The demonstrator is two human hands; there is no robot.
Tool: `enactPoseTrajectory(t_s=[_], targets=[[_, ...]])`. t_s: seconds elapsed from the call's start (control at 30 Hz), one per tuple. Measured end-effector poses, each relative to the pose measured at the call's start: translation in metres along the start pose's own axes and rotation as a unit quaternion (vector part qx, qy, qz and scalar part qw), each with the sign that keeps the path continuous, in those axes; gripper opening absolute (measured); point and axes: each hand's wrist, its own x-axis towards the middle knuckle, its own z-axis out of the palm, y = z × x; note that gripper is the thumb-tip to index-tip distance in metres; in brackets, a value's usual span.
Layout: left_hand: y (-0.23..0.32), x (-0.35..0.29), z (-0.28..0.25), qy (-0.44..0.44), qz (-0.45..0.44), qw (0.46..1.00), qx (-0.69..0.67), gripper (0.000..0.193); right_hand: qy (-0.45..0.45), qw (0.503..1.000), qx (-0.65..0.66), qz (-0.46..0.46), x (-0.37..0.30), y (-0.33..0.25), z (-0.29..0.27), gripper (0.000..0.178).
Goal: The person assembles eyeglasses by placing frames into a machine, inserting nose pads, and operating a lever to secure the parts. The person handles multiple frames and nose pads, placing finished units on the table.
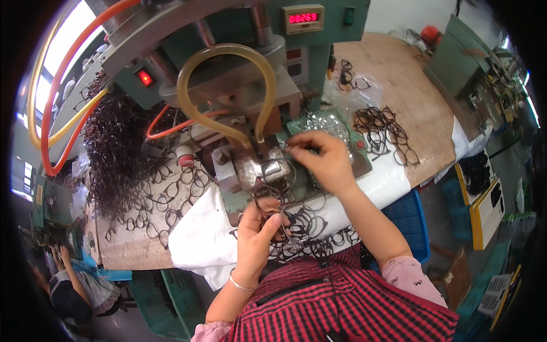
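Note:
Dark eyeglass frames lie bunched at the machine's front, and my left hand (257,228) is closed round one eyeglass frame (272,188), raised against the metal fixture (249,171) of the press. My right hand (327,161) is beside the fixture, thumb and forefinger pinched together. Whatever sits between those fingertips is too small to make out. Just beyond that hand, small shiny pieces (325,122) are heaped on a green plate. Below my left hand more dark eyeglass frames (307,225) are piled on white cloth.
A green press (325,23) with a looped yellowish tube (185,74) rises in front. At left is a tall heap of dark frames (114,154); at right lies a brown frame pile (387,128). A blue crate (419,225) stands below the table edge. Another person (74,290) works far left.

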Motion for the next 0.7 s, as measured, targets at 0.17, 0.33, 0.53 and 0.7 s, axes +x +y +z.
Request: enactPoseTrajectory(t_s=[0.17,0.33,0.53,0.7], targets=[[0.014,0.017,-0.013,-0.121,-0.1,0.987,-0.017,0.034,0.001,1.0,0.027,-0.004,0.012,-0.02,0.018,0.042],[-0.004,0.031,-0.02,-0.234,-0.033,0.971,-0.027,0.031,-0.085,0.98,0.173,0.046,0.007,-0.035,0.038,0.052],[0.088,0.016,-0.045,-0.205,0.396,0.895,-0.002,0.045,-0.02,0.973,0.218,0.07,0.0,-0.035,0.046,0.047],[0.126,0.048,-0.048,0.021,0.438,0.896,0.068,0.061,0.032,0.976,0.216,0.029,-0.014,-0.021,0.059,0.043]])
